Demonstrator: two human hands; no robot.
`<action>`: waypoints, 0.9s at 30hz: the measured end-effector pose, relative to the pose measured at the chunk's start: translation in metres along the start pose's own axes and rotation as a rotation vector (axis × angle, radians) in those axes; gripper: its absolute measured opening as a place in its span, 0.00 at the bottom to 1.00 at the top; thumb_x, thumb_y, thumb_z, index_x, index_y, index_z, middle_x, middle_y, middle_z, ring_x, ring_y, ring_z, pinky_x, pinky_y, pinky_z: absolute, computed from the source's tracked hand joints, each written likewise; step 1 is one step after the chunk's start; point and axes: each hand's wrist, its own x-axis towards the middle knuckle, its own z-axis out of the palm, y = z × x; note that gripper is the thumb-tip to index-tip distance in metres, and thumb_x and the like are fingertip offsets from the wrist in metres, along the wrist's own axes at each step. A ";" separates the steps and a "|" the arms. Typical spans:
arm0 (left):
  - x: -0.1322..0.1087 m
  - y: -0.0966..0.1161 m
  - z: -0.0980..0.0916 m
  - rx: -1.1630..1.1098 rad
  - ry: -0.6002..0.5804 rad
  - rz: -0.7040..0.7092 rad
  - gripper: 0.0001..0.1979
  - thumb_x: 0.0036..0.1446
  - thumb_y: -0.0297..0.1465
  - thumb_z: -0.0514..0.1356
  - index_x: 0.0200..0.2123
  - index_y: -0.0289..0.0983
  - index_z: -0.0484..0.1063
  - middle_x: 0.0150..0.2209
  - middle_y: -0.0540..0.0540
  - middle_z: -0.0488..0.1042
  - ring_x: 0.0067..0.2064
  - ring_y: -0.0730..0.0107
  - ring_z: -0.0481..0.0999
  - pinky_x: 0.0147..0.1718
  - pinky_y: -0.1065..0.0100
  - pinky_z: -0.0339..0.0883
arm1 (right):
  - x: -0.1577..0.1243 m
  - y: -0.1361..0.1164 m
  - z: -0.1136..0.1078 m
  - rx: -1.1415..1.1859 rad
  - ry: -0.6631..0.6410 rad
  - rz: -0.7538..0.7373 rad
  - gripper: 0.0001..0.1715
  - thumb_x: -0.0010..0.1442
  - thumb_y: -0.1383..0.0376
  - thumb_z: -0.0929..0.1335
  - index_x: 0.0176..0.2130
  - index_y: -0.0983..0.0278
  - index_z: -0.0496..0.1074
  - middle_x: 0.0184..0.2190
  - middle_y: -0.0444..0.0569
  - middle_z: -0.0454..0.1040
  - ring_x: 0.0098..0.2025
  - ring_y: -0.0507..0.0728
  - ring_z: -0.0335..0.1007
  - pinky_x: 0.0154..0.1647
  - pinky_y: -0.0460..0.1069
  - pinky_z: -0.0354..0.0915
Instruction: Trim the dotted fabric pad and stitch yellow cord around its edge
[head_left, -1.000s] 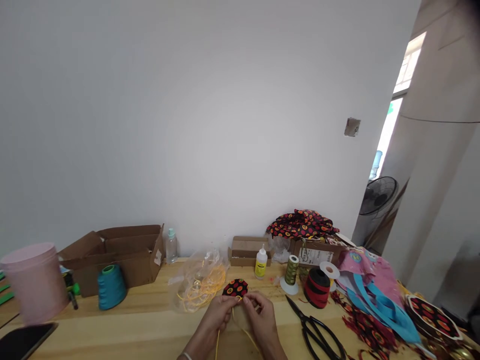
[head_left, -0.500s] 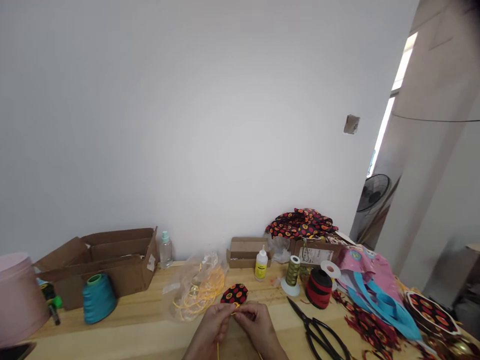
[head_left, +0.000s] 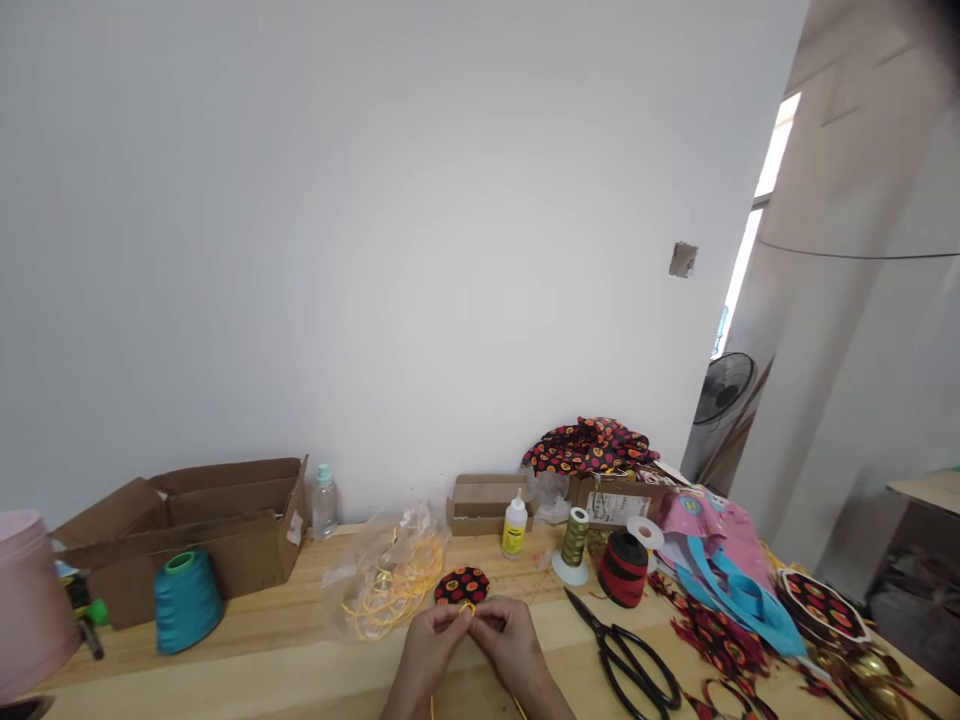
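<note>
Side by side at the front middle of the table, my left hand and my right hand pinch a yellow cord between thumbs and fingertips. The cord forms a small loop at the fingertips, and its loose ends hang down below both hands. Just beyond the fingers lies a round piece of black fabric with red and orange dots; the cord loop meets its near edge. Whether the cord is fastened to it I cannot tell.
Black scissors lie right of my hands. Behind are a bag of yellow cord, a glue bottle, a green thread spool and a red-black ribbon roll. A blue thread cone and cardboard box stand left.
My hands have drawn closer together, with the fingertips now meeting at the cord loop. The view has turned slightly to the right.
</note>
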 end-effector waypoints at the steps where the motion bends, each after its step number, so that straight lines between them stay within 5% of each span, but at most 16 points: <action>1: 0.000 -0.001 0.000 0.013 -0.003 0.002 0.19 0.27 0.45 0.64 0.16 0.33 0.74 0.09 0.55 0.61 0.15 0.78 0.56 0.16 0.74 0.50 | 0.000 0.000 0.000 0.015 0.001 0.001 0.13 0.45 0.57 0.68 0.23 0.65 0.76 0.20 0.47 0.74 0.23 0.53 0.66 0.23 0.44 0.59; 10: 0.004 -0.011 -0.007 0.013 -0.083 0.083 0.18 0.32 0.44 0.64 0.21 0.34 0.77 0.21 0.45 0.76 0.28 0.63 0.72 0.32 0.68 0.63 | 0.000 -0.003 -0.001 0.062 0.032 0.008 0.13 0.42 0.56 0.70 0.22 0.65 0.76 0.18 0.46 0.72 0.22 0.52 0.63 0.22 0.44 0.59; 21: 0.000 -0.004 -0.004 -0.012 -0.040 0.062 0.18 0.28 0.42 0.66 0.22 0.34 0.77 0.22 0.45 0.77 0.28 0.60 0.74 0.32 0.65 0.65 | -0.001 -0.010 -0.003 0.098 0.026 0.077 0.18 0.43 0.53 0.69 0.23 0.66 0.76 0.22 0.49 0.74 0.25 0.55 0.67 0.28 0.48 0.63; 27: 0.004 -0.004 -0.006 -0.089 -0.061 0.064 0.20 0.31 0.44 0.64 0.22 0.32 0.77 0.20 0.45 0.76 0.28 0.62 0.73 0.33 0.67 0.64 | -0.002 -0.007 0.000 0.147 -0.103 0.046 0.12 0.41 0.63 0.70 0.29 0.66 0.75 0.20 0.44 0.71 0.22 0.50 0.62 0.24 0.44 0.59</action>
